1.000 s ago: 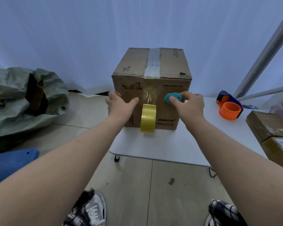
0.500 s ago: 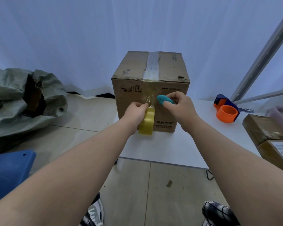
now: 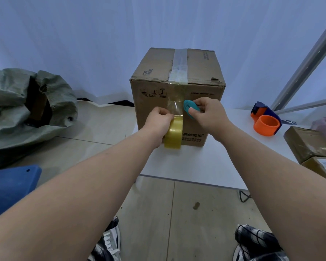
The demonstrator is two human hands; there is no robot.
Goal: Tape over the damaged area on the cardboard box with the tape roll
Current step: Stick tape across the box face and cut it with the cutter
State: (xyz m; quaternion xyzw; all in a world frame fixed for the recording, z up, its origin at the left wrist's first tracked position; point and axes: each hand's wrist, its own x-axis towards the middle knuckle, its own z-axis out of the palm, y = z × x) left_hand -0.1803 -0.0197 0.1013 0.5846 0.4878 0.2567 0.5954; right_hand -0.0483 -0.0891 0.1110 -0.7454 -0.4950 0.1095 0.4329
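Note:
A brown cardboard box (image 3: 201, 102) stands on the white table (image 3: 201, 166), with clear tape along its top seam and down the front face. My left hand (image 3: 158, 123) grips a yellowish tape roll (image 3: 174, 132) held against the box front. A strip of clear tape (image 3: 174, 107) runs from the roll up the box. My right hand (image 3: 207, 113) holds a small teal cutter (image 3: 189, 108) right beside that strip, just above the roll.
An orange and blue tape dispenser (image 3: 265, 122) sits on the table at the right. Two smaller cardboard parcels (image 3: 309, 146) lie at the right edge. A grey-green sack (image 3: 26, 106) lies on the floor at left, a blue seat (image 3: 9, 187) nearer.
My left hand moved from the box's left side onto the tape roll and gripped it. My right hand brought the teal cutter leftward to the tape strip.

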